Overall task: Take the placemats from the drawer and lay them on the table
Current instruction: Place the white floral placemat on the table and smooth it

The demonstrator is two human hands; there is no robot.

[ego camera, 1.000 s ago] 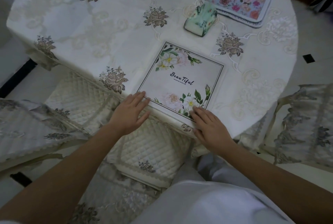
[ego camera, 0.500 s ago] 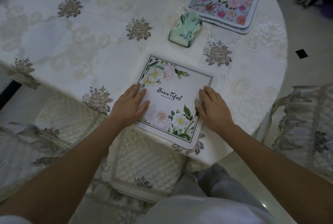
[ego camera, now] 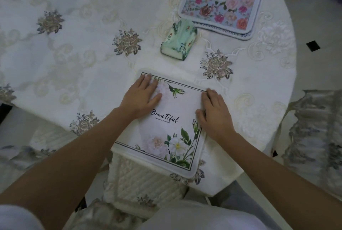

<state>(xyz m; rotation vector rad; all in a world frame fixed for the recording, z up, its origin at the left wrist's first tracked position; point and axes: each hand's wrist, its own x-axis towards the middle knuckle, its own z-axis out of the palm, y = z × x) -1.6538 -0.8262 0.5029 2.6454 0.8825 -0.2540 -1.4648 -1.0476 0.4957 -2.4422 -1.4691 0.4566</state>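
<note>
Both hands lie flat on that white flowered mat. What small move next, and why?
Probably slide the white placemat farther onto the table: its near edge seems to overhang the rim, and left hand and right hand lie flat on it.

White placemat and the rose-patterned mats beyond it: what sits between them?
A green tissue pack, on the tablecloth between white placemat and rose-patterned mats, in the head view.

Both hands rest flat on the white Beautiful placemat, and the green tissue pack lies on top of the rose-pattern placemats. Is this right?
Not quite. In the head view the green tissue pack lies on the tablecloth beside the rose-pattern placemats, not on them. The left hand and right hand do rest flat on the white Beautiful placemat.
</note>
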